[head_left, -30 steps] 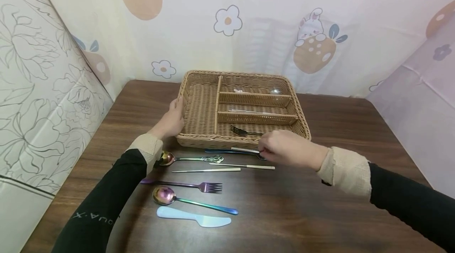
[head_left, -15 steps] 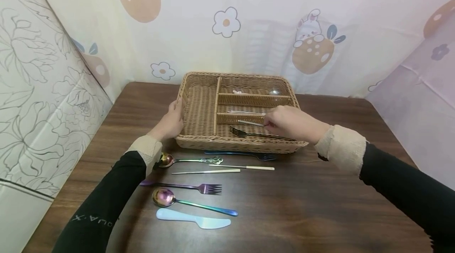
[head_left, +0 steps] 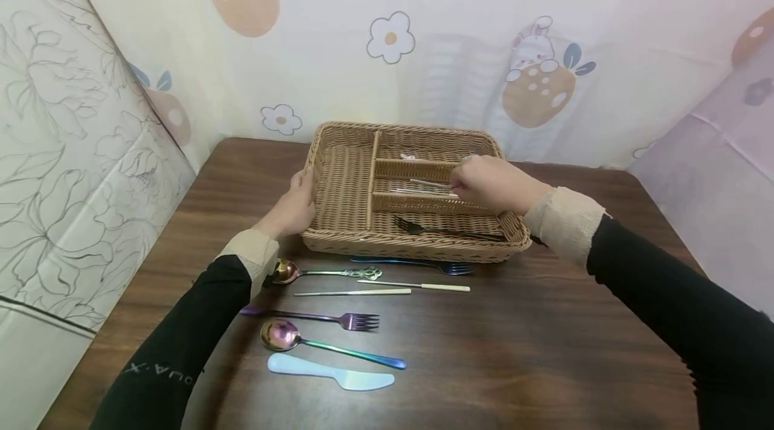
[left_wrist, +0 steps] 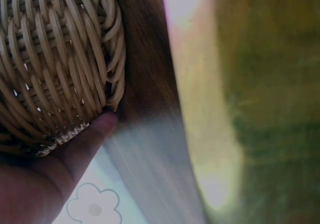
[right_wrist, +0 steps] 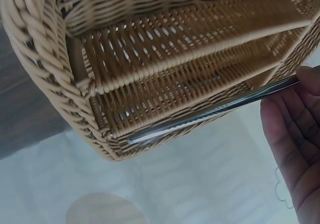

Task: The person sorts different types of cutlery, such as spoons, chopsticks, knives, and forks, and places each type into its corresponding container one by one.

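Note:
In the head view my left hand (head_left: 291, 207) holds the left side of a woven wicker cutlery basket (head_left: 363, 242); in the left wrist view the thumb lies against its weave. My right hand (head_left: 492, 181) is over the basket's middle right compartment. It pinches a slim silver chopstick (right_wrist: 215, 112), its far end sticking out leftward in the head view. Under it, similar thin silver sticks (head_left: 417, 191) lie in that compartment. A dark fork (head_left: 414, 226) rests in the front compartment. The back compartment holds a partly hidden spoon and a small pale piece (head_left: 408, 156).
In front of the basket lie a blue fork (head_left: 453, 269), an ornate-handled spoon (head_left: 326, 273), two cream-handled chopsticks (head_left: 387, 291), a purple fork (head_left: 357, 321), a rainbow spoon (head_left: 281, 334) and a light blue knife (head_left: 363, 379). A patterned curtain (head_left: 338, 80) hangs behind the table.
My right hand has carried the chopstick from the table in front of the basket, over the front compartment, back to the middle compartment. The left hand has stayed at the basket's left side.

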